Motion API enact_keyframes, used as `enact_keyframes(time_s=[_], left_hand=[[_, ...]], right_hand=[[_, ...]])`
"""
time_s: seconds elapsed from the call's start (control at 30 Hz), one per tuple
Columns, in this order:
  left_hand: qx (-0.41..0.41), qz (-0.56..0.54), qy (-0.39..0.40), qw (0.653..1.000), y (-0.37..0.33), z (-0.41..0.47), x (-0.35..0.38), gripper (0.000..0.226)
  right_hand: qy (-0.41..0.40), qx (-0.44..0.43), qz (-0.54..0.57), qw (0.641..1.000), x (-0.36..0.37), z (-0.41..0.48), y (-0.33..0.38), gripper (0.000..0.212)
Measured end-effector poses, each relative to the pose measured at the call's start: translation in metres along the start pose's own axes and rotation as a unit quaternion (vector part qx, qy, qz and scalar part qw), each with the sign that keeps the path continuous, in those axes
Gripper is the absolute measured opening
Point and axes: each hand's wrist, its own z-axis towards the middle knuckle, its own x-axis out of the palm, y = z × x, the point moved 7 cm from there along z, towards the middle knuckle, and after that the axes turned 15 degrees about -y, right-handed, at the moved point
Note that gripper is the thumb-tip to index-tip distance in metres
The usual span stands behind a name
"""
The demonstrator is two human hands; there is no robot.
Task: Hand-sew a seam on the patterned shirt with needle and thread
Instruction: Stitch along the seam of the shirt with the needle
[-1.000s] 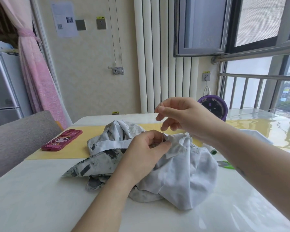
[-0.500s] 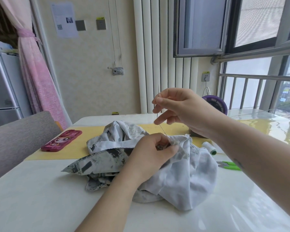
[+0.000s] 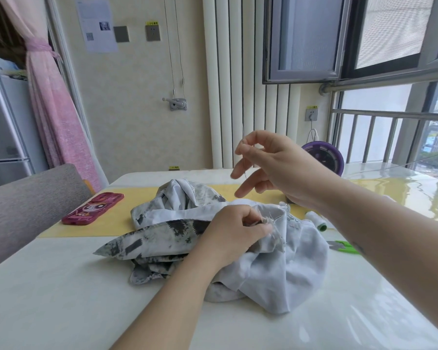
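The patterned shirt (image 3: 162, 236), white with grey-black blotches, lies bunched on the white table (image 3: 48, 299). My left hand (image 3: 235, 233) rests on the shirt and pinches a frayed seam edge between thumb and fingers. My right hand (image 3: 271, 168) is raised above the shirt and pinches a thin needle (image 3: 243, 140) that points upward. A fine thread (image 3: 245, 170) runs down from the needle toward the seam; its lower part is too thin to follow.
A pink phone (image 3: 92, 209) lies on a yellow mat (image 3: 116, 218) at the left. A white thread spool (image 3: 315, 219) and green snips (image 3: 343, 246) sit right of the shirt. A purple round device (image 3: 325, 156) stands behind my right hand. A grey chair (image 3: 23, 203) is at the left.
My right hand has risen up and away from the shirt with the needle, drawing the thread out. My left hand stays on the seam.
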Motion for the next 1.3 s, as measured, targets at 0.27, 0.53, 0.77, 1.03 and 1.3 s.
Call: enact_keyframes(time_s=[0.27,0.53,0.77,1.03,1.3], left_hand=[[-0.003,0.026,-0.002,1.000,0.007,0.004,0.004,0.020],[-0.007,0.015,0.000,1.000,0.009,0.007,0.007,0.018],[-0.006,0.011,-0.001,1.000,0.009,0.007,0.009,0.019],[0.004,0.030,0.016,0.999,0.010,0.005,0.013,0.020],[-0.008,0.040,0.034,0.999,0.010,0.005,0.010,0.020]], right_hand=[[-0.008,-0.043,-0.026,0.999,0.002,-0.003,0.007,0.017],[-0.002,-0.066,-0.031,0.997,0.004,-0.006,0.010,0.017],[-0.002,-0.083,0.001,0.997,0.006,-0.008,0.015,0.018],[-0.024,-0.088,0.033,0.995,0.006,-0.008,0.014,0.016],[-0.045,-0.084,0.077,0.992,0.005,-0.002,0.011,0.017]])
